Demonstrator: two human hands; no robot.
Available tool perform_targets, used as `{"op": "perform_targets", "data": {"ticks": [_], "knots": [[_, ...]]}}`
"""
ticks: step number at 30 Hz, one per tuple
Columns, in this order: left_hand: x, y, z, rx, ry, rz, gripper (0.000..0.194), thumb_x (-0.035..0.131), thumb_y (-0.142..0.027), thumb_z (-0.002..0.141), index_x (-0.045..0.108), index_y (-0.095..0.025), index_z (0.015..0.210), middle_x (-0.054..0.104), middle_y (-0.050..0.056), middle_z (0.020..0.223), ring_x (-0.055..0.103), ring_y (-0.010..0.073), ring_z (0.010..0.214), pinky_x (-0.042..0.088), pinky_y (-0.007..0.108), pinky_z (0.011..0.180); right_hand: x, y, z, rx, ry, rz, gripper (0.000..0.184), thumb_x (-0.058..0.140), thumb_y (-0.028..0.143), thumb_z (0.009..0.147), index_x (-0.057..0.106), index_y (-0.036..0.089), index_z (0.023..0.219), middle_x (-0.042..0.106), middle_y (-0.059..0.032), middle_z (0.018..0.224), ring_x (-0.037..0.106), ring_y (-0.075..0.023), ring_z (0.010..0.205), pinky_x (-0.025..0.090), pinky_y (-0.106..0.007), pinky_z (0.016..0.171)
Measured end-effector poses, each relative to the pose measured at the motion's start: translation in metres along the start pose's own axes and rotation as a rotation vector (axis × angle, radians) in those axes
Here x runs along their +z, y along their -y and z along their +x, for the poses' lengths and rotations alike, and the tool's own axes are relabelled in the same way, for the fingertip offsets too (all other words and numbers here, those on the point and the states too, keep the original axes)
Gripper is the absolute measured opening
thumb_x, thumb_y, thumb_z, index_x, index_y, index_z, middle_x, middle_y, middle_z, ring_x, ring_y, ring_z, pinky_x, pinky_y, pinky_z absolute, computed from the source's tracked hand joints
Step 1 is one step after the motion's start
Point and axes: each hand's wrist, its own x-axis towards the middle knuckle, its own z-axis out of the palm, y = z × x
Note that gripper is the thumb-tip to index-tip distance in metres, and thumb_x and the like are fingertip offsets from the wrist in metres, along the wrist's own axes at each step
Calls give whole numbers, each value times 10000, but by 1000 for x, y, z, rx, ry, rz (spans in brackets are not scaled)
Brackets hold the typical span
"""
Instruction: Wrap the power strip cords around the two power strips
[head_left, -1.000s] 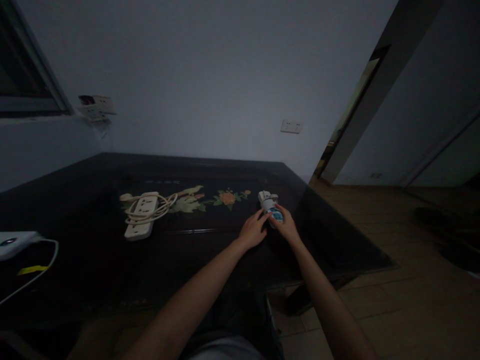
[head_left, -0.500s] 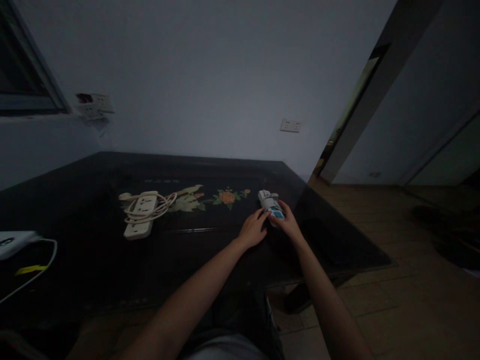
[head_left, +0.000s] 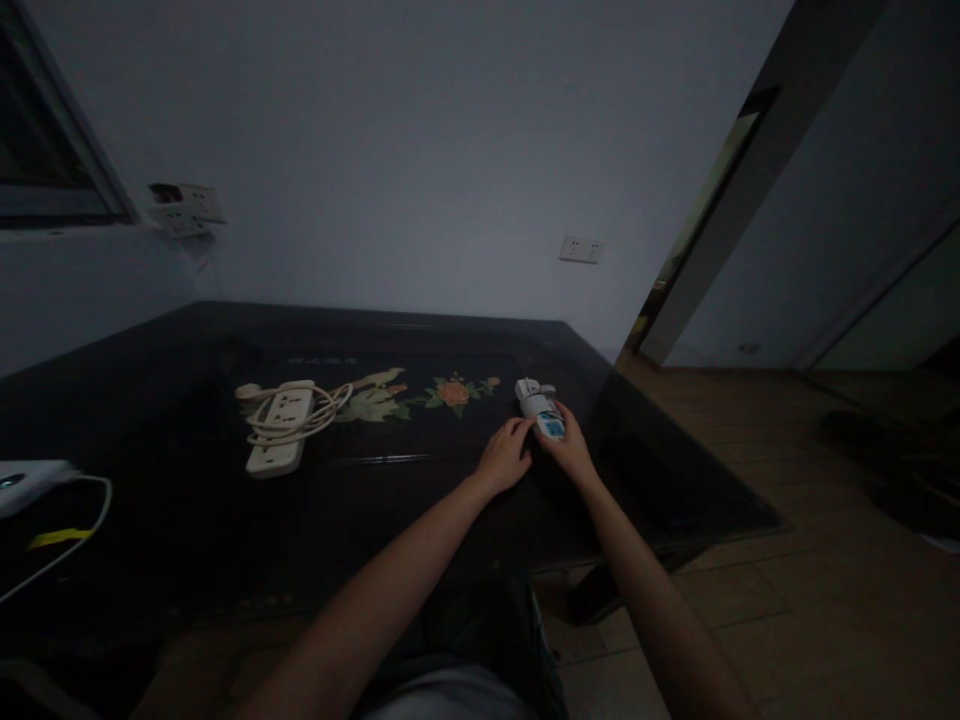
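Note:
A white power strip point(head_left: 551, 427) with a blue socket face lies on the dark table, its grey-white cord point(head_left: 537, 404) wound around the far part. My right hand point(head_left: 571, 452) is closed around the near end, thumb on the left side and fingers along the right. Beside it on the left, my left hand point(head_left: 505, 458) rests low over the table with fingers loosely stretched out. Its fingertips meet the strip's left edge close to my right thumb; whether they press on it is hard to see in the dim light.
Another white power strip point(head_left: 274, 460) with its cord point(head_left: 324, 410) looped around it lies on the left of the dark table point(head_left: 420, 540). At the far left are a white device point(head_left: 30, 484) with a cable and a yellow strip point(head_left: 60, 538). A wall socket point(head_left: 581, 250) is behind the table.
My left hand's fingers have drawn slightly together and shifted a little. The power strip in my right hand has turned slightly, and more of its blue face shows.

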Motion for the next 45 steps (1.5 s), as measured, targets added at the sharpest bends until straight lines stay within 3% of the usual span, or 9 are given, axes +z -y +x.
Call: {"op": "perform_targets", "data": {"ticks": [14,24,34,40,45], "knots": [[2,3,-1,-41,52,44,642,523,-131,771,388,-215,1394,362,121,1469,412,270,1317,350,407,1095,5,2,-5,-56,0,-43,643,648,336,649,505,157,1250,553,-150,1249,526,-299,1142,385,-474,1005],[1,2,-1,-53,53,23,650,517,-133,777,367,-204,1406,392,136,1452,411,266,1320,343,419,1099,2,0,1,17,41,72,778,710,448,634,435,186,1313,522,-152,1310,552,-288,1144,448,-444,964],[1,3,-1,-46,20,-48,635,514,-119,777,382,-200,1393,417,119,1435,406,248,1321,338,410,1108,-1,4,1,30,-2,69,761,718,468,639,467,164,1290,525,-171,1305,521,-304,1181,405,-475,1004],[1,2,0,-41,-37,-119,583,495,-82,777,431,-179,1349,466,114,1386,429,219,1295,326,391,1119,-5,10,-1,6,-78,30,631,680,420,674,525,152,1224,568,-162,1234,537,-294,1139,397,-478,1001],[-7,-5,5,-65,-129,-191,502,488,-29,757,531,-177,1235,533,102,1289,489,197,1227,359,361,1092,-11,19,-3,-24,-159,14,475,595,373,742,564,152,1160,577,-152,1201,542,-275,1114,460,-440,918]]}}
